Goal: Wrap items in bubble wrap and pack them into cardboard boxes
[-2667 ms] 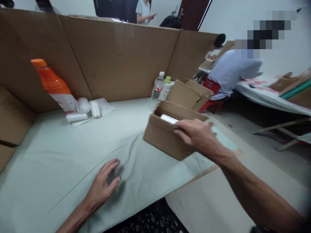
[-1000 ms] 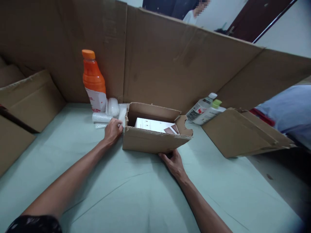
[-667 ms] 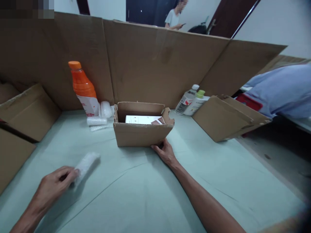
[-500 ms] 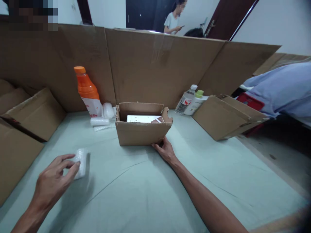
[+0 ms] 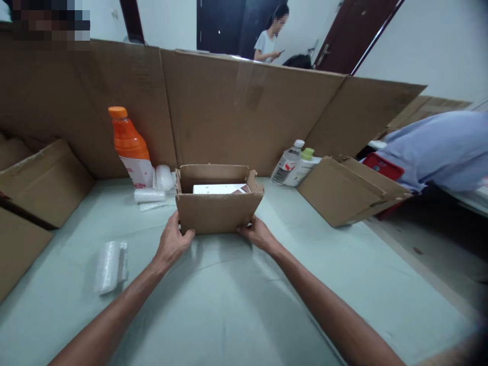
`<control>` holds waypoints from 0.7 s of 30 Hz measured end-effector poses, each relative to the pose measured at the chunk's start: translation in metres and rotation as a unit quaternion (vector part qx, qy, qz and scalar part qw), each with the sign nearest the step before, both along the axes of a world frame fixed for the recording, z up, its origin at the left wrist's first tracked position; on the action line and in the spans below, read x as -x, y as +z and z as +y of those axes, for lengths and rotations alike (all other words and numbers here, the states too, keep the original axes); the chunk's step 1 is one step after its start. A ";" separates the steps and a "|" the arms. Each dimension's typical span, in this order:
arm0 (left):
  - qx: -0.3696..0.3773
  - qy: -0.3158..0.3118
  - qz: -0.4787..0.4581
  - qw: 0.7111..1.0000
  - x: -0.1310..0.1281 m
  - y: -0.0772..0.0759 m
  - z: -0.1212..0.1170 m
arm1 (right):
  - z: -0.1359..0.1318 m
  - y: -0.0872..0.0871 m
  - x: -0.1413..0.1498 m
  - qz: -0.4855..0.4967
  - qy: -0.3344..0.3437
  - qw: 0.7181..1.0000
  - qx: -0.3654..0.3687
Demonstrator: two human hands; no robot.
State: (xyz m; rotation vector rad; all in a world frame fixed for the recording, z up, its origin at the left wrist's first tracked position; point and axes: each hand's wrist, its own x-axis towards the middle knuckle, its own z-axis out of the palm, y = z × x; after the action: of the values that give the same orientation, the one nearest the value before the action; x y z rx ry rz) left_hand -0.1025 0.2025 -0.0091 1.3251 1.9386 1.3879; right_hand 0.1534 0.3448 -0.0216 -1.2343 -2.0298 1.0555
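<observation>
"So, what takes up the most room?"

"Mostly the table (image 5: 217, 315), under a pale green cloth. Along its back edge runs a cardboard wall (image 5: 251, 122)."

"And next in size?"

"Brown cardboard (image 5: 49, 180) at the table's left end; whether one box or two, I can't tell. Near the right edge lies a tilted carton (image 5: 343, 193). Between them, towards the back edge, is the open box (image 5: 217, 216), its long side facing the person, with a white box (image 5: 219, 189) showing inside."

"What's behind on the left?"

"An orange bottle (image 5: 129, 145), close to the wall."

"How are the hands?"

"Both are on the open box. The left hand (image 5: 173, 241) pinches its lower left corner, thumb on the front, fingers round the end. The right hand (image 5: 261, 235) grips the lower right corner; its fingers are mostly hidden."

"Anything smaller?"

"Beside the carton, near the back edge, a clear bottle (image 5: 285, 165) and a green-capped bottle (image 5: 300, 172) stand together. Smallest are the plastic rolls (image 5: 149, 195) at the orange bottle's foot, and one bubble-wrap roll (image 5: 108, 269) lying near the left forearm."
</observation>
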 end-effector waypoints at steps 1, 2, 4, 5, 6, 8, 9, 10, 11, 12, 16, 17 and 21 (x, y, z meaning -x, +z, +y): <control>0.000 0.001 0.003 1.000 0.000 0.000 0.003 | 0.009 0.001 0.001 -0.001 0.004 1.000 0.002; -0.001 0.001 0.006 1.000 -0.001 0.000 0.007 | 0.017 0.001 0.002 0.002 0.004 1.000 0.003; -0.005 -0.003 0.011 1.000 -0.002 0.000 0.016 | 0.028 0.001 0.006 0.012 -0.004 1.000 -0.002; -0.008 -0.008 0.014 1.000 -0.003 0.000 0.021 | 0.030 0.000 0.008 0.016 -0.011 1.000 -0.007; -0.011 -0.015 0.017 1.000 -0.004 0.001 0.024 | 0.031 -0.001 0.009 0.020 -0.017 1.000 -0.012; -0.015 -0.037 0.027 0.999 -0.005 0.003 0.024 | 0.028 -0.003 0.011 0.029 -0.026 0.999 -0.022; -0.014 -0.047 0.034 0.998 -0.005 0.004 0.020 | 0.024 -0.004 0.011 0.033 -0.027 0.999 -0.025; -0.012 -0.053 0.041 0.998 -0.003 0.006 0.013 | 0.019 -0.006 0.009 0.037 -0.027 0.999 -0.027; -0.008 -0.055 0.047 0.997 -0.001 0.007 0.002 | 0.014 -0.007 0.007 0.041 -0.026 0.998 -0.028; -0.005 -0.051 0.059 0.997 0.003 0.008 -0.012 | 0.007 -0.008 0.004 0.043 -0.023 0.998 -0.027; 0.013 0.033 0.203 0.979 0.035 0.005 -0.088 | -0.019 -0.014 -0.013 0.051 -0.013 0.998 -0.034; 0.030 0.070 0.247 0.966 0.045 0.004 -0.108 | -0.023 -0.015 -0.016 0.050 -0.012 0.998 -0.040; 0.150 0.176 0.308 0.923 0.073 -0.004 -0.161 | -0.028 -0.015 -0.016 0.028 -0.014 0.998 -0.052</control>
State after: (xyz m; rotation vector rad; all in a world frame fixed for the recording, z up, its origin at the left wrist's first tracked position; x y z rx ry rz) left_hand -0.1759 0.0413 -0.0133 1.4164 2.7850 0.7906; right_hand 0.1691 0.3163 -0.0365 -1.1644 -1.9930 0.9483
